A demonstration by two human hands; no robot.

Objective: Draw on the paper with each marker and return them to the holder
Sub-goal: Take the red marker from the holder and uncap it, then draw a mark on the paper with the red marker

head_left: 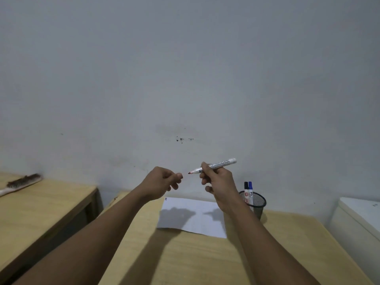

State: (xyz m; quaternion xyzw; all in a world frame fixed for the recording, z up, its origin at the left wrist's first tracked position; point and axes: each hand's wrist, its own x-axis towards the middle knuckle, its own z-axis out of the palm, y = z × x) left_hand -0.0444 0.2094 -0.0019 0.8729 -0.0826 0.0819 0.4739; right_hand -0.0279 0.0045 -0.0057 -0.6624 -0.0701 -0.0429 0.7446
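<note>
Far left, on the neighbouring counter [47,204]: a brush [22,183] lying flat, not part of this job.

My left hand [162,185] is raised above the near counter [205,260], fingers curled in with thumb and forefinger pinched together. I judge the red marker's cap is in that pinch, though I cannot make it out clearly.

Just right of it, apart from the left fingertips by a small gap, is the bare red tip of the marker [216,165]. My right hand [219,185] grips the marker's barrel, fingers wrapped around it, tip pointing left, tail end up and to the right.

Below both hands: the paper [191,221] flat on the counter, with a small dark mark at its top-left corner and otherwise looking blank. Hand shadows fall across it.

Step in hand, as I read it: marker uncapped, drawing with it not yet begun. The next move calls for lowering the tip to the paper and turning it downward.

Right: the mesh holder [257,204] stands on the counter just beyond the paper's right edge. In it, upright and side by side, a black-capped marker [246,192] and a blue-capped marker [250,191].

Far right: a white box [357,217] beside the counter.
</note>
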